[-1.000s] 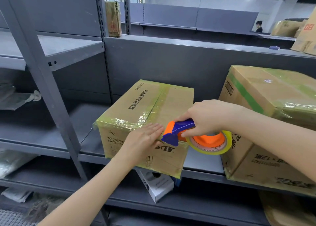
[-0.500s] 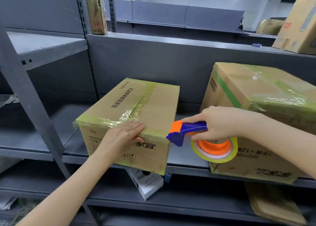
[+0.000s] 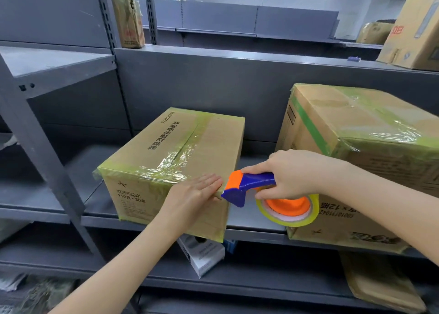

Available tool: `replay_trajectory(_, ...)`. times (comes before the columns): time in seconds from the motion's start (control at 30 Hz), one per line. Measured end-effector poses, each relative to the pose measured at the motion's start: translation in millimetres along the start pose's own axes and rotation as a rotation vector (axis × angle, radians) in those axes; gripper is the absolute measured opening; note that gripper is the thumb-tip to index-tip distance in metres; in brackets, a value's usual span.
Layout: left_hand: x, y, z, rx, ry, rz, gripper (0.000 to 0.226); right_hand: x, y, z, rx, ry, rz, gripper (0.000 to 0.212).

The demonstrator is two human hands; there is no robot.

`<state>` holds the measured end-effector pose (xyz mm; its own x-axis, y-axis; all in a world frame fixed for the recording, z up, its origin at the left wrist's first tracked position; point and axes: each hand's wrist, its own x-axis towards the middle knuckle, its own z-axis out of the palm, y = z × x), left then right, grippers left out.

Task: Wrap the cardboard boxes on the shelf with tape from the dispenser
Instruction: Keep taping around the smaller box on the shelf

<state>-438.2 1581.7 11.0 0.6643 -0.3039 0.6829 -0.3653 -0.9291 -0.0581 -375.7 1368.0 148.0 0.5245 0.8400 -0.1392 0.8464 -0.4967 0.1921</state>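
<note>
Orange-blue dispenser (image 3: 249, 186) lies at 3 o'clock of L hand (image 3: 197, 194), long axis 9-to-3, nose at the box (image 3: 166, 152) front-right edge. L hand is flat, pressing the box there; R hand (image 3: 293, 173) grips the handle (image 3: 260, 179). Box stands on shelf (image 3: 254, 221), at 12 o'clock.

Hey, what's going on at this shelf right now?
A person is taping cardboard boxes on a grey metal shelf. The left hand lies flat on the front of the smaller box, fingers straight at its top edge. The right hand grips the blue and orange tape dispenser, its nose at that box's right front corner. Both this box and the larger box beside it already carry shiny yellowish tape.
</note>
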Motion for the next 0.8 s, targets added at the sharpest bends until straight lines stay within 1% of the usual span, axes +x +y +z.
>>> replay_trajectory(0.1,-1,-1,1,0.007,0.000,0.001,0.039,-5,1,6,0.062,0.010,0.021,0.059)
replay_trajectory(0.2,1,-2,2,0.005,0.017,0.000,0.031,-13,6,10,0.092,0.019,0.039,0.057)
replay_trajectory(0.37,2,-1,1,-0.044,0.049,-0.034,0.030,-24,16,18,0.143,-0.041,0.060,0.055)
replay_trajectory(0.5,3,2,1,-0.039,0.027,-0.024,0.033,-15,16,26,0.189,-0.085,0.062,0.056)
replay_trajectory(0.6,3,2,0,-0.030,0.028,-0.004,0.029,-5,11,27,0.149,-0.086,0.036,0.055)
replay_trajectory(0.7,4,2,0,-0.016,0.012,0.011,0.033,3,8,24,0.047,-0.044,-0.001,0.054)
replay_trajectory(0.8,3,0,1,-0.032,-0.001,0.023,0.029,6,8,20,-0.038,-0.007,-0.030,0.054)
